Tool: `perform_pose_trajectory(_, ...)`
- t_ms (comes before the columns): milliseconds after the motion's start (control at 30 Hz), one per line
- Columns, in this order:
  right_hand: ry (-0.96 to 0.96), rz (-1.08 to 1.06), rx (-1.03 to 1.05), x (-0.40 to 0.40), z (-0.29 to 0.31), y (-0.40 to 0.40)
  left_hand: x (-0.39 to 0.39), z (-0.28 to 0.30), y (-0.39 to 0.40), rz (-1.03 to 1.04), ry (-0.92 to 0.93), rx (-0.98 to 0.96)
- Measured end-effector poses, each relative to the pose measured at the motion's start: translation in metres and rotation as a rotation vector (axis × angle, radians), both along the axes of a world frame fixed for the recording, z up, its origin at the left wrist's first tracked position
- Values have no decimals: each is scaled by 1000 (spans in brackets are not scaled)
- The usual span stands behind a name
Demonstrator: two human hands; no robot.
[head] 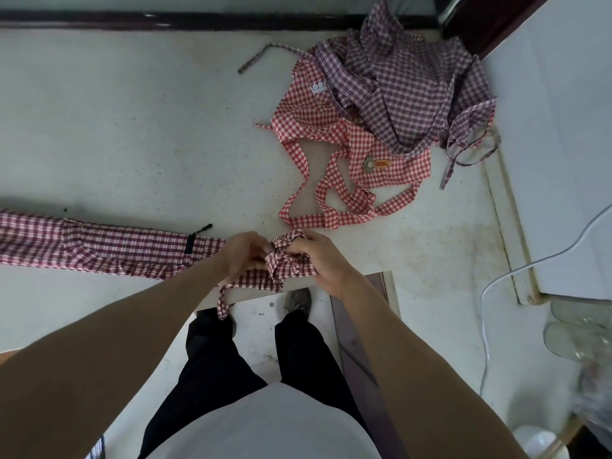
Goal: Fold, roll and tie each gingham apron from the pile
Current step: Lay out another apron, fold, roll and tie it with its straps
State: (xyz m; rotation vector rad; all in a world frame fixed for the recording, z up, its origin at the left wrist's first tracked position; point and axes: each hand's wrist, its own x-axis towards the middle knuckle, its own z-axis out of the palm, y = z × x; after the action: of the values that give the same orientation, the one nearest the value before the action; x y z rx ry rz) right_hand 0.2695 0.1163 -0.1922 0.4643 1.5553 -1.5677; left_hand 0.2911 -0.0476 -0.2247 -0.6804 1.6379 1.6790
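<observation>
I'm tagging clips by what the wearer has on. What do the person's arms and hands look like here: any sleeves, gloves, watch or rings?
Both forearms are bare right up to the bottom edge of the picture, so no sleeves show. The left hand and right hand wear no gloves. No watch, bracelet or ring is visible on either wrist or on the fingers that show. Lower down, a white top and dark trousers are in view.

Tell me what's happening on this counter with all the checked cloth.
A person stands at a pale counter, rolling up a dark red gingham apron folded into a long strip. Both hands work its near end: the left hand and right hand pinch the bunched roll, and a strap hangs over the edge. Further back, a red gingham apron and a purple one lie in a loose pile, not yet folded.
</observation>
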Motion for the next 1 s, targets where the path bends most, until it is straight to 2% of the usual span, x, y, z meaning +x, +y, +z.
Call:
perform_pose_trajectory(67,-32,-20,-22,0,-3,-2,1,0,3,7,14,-17)
perform_pose_trajectory(200,-92,-48,-61,2,-6,-1,8,-10,9,-43,176,-236)
perform_pose_trajectory(333,-97,-36,-70,5,-5,-4,11,-13,5,-113,265,-240)
perform_pose_trajectory(467,-100,-52,-82,7,-6,-3,10,-13,8,-183,326,-379)
perform_pose_trajectory(733,-61,-65,13,13,-3,-13,21,-19,9,-196,452,-676)
perform_pose_trajectory(833,-55,-101,88,14,0,-24,19,-14,9,-202,374,-651)
perform_pose_trajectory(900,-48,-91,138,17,4,-36,18,-12,6,-224,279,-567)
perform_pose_trajectory(933,-53,-67,163,19,6,-40,19,-9,4,-165,216,-457)
perform_pose_trajectory(1000,-79,-26,174,22,7,-47,21,4,-2,87,23,-48)
